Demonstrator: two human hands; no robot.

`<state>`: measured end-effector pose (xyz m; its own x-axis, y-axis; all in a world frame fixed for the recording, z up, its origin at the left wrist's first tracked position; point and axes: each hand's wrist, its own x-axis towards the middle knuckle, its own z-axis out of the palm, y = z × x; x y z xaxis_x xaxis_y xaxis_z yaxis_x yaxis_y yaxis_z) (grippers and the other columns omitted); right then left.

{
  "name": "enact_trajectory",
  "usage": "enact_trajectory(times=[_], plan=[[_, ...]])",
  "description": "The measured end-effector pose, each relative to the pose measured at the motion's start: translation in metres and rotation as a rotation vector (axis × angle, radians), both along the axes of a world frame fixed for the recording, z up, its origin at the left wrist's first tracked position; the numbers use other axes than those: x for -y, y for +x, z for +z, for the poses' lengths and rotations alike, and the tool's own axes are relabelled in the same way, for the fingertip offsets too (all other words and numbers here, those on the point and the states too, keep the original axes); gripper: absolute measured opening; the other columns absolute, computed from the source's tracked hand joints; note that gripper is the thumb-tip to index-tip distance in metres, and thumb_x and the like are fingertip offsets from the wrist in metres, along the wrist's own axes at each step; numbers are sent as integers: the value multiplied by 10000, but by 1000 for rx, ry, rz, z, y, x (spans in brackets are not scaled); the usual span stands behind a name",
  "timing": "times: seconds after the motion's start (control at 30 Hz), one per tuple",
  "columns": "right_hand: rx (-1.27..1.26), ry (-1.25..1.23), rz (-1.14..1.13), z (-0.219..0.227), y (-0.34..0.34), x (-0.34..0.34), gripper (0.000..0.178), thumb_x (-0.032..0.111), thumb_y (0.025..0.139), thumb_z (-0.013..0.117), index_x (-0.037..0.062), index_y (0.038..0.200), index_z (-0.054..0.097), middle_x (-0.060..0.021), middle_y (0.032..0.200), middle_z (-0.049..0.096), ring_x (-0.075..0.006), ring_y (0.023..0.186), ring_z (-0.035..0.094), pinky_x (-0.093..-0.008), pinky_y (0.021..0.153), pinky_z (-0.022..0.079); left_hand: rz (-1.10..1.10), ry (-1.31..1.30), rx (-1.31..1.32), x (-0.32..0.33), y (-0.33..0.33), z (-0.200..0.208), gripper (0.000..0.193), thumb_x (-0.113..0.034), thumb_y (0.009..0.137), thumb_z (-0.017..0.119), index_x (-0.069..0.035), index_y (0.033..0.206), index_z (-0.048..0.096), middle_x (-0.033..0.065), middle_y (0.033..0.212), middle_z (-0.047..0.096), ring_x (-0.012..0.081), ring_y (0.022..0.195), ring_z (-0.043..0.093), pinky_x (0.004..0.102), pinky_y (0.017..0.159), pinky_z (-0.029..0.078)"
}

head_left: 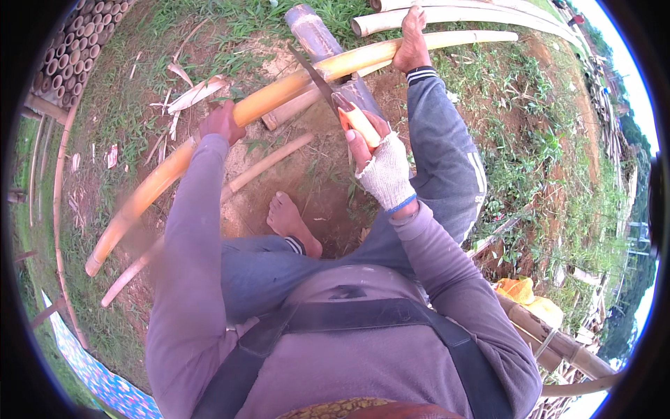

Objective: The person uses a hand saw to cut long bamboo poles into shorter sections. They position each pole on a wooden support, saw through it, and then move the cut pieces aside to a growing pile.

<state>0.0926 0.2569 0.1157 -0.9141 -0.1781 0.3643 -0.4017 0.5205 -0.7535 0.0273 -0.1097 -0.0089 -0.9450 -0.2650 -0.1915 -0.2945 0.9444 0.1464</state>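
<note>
A long yellow bamboo pole runs slantwise from the lower left to the upper right. My left hand is closed around it left of the middle. In my right hand, which wears a white knitted glove with bare fingertips, is the orange handle of a handsaw. Its dark blade crosses the pole near the middle, at or against its side; how deep any cut goes I cannot tell. My right foot presses on the pole farther right. Beneath the pole lies a thick greyish log.
A thinner bamboo piece lies on the soil beside my left foot. More bamboo poles lie at the far right. Stacked cut bamboo stands at the far left. A yellow bag rests by bamboo rails at right.
</note>
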Motion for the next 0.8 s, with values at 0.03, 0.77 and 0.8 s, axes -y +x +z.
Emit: enact_trajectory(times=[0.03, 0.77, 0.8], plan=[[-32, 17, -1, -5, 0, -1, 466, 269, 1018, 743, 9, 1385, 619, -216, 1100, 756, -363, 1012, 756, -438, 879, 574, 5, 19, 8, -1, 2, 5, 641, -336, 753, 877, -168, 1303, 595, 143, 1258, 742, 399, 1147, 731, 546, 978, 585], [44, 43, 111, -3, 27, -38, 477, 214, 1055, 683, -51, 1438, 580, -219, 1253, 731, -355, 1100, 751, -418, 964, 597, -26, 57, -34, 11, 22, -5, 619, -335, 784, 852, -217, 1335, 596, 146, 1170, 764, 408, 1056, 750, 534, 925, 595], [170, -13, 84, -6, 50, -59, 497, 194, 1052, 685, -69, 1456, 562, -221, 1280, 723, -330, 1116, 745, -410, 978, 591, -20, 51, -22, 12, 18, -4, 622, -337, 787, 853, -215, 1340, 595, 141, 1175, 763, 404, 1055, 752, 531, 928, 596]])
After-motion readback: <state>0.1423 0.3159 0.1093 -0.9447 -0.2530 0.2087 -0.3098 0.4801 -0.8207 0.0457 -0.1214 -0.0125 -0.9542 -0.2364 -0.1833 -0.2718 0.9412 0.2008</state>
